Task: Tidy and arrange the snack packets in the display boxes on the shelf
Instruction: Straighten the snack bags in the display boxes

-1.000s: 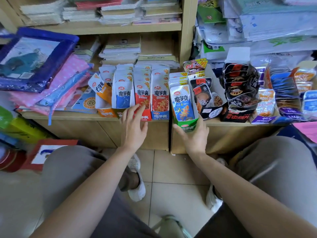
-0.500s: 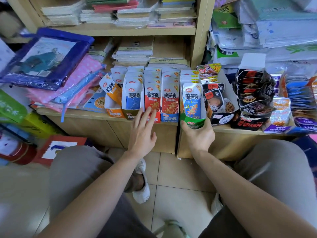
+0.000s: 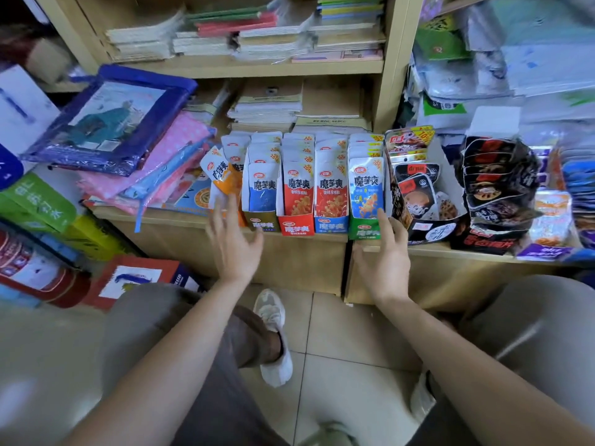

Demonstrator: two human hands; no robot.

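My left hand hangs open in front of the shelf, with the fingers straight and spread, holding nothing. Its fingertips overlap the orange packets at the left end of the row, but I cannot tell whether they touch. My right hand is open as well. Its fingers are straight, the index finger lies up against the lower right corner of the green box, and the thumb stretches left below the shelf edge.

The boxes stand side by side at the front edge of the shelf. From the left they are the olive box, the red box, the blue box and the green box, each touching the next. All are filled with upright packets filed front to back. The orange packets lean to the left beside the olive box. Just right of the green box sits a black box of dark packets. Notebooks are stacked behind the row.
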